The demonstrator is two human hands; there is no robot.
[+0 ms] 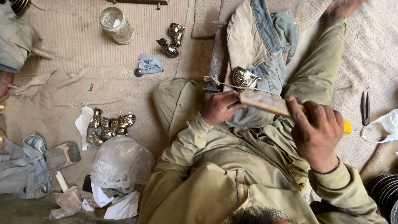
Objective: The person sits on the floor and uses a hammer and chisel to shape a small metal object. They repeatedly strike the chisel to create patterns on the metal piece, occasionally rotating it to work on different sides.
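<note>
Left hand point(219, 108) is closed on the near end of a long worn file point(269, 103); right hand point(317, 135) is clamped around its yellow handle point(346, 127) at 3 o'clock. The file lies across a small shiny embossed metal piece point(243, 78), which sits at 12 o'clock from the left hand, propped on denim cloth point(265, 45) over the person's lap and tied down by string point(215, 80).

Risks, as a judgement: the string looks thin, so a hard stroke could slip the piece off the cloth. The left fingers are close to the work, so a skid could scrape them. Uneven pressure could scar the embossed relief.

The piece is silver-toned, cup-like and highly reflective, with a raised pattern. Similar pieces point(110, 126) are heaped at 9 o'clock on the mat point(74, 49), with two more point(172, 39) at 11 o'clock near a glass jar point(117, 25). Scissors point(365, 108) lie at far 3 o'clock.
</note>
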